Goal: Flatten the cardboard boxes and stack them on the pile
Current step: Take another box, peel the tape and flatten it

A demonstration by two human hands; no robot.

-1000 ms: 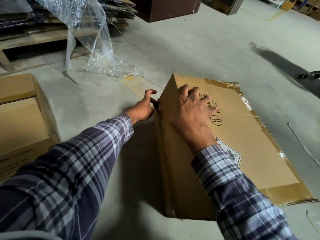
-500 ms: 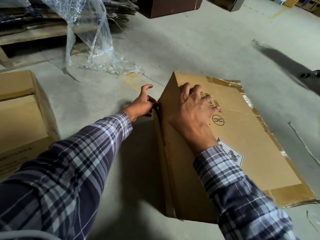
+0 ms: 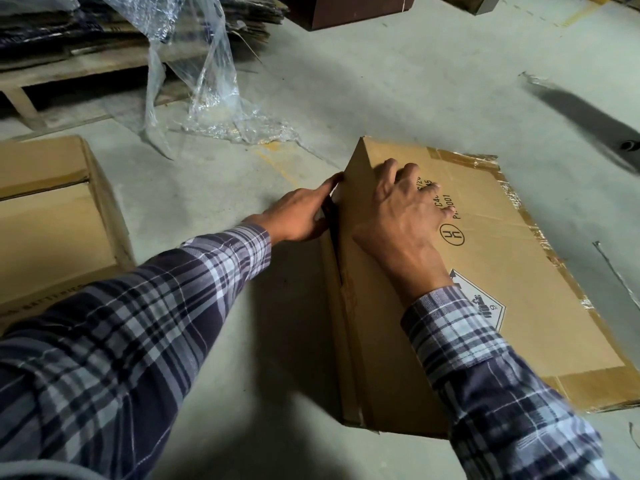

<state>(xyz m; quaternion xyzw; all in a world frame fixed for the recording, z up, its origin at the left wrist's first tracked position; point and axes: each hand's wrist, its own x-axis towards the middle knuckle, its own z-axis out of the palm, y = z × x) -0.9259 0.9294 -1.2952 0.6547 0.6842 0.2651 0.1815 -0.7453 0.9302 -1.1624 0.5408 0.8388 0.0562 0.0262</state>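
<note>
Head view: the cardboard box (image 3: pixel 512 306) lies on the concrete floor (image 3: pixel 398 81), half collapsed, its long axis running from the near edge of view away toward the far right. The right hand (image 3: pixel 401 216) presses its top panel, fingers spread and bent. The left hand (image 3: pixel 301 216) lies against the box's raised left edge, fingers straight. Farther off, a pile (image 3: pixel 104 32) of flattened cardboard sits on a pallet.

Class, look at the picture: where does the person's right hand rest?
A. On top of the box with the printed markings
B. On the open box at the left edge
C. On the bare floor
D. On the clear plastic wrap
A: the right hand lies on the top face of the cardboard box, next to its printed markings.
</note>
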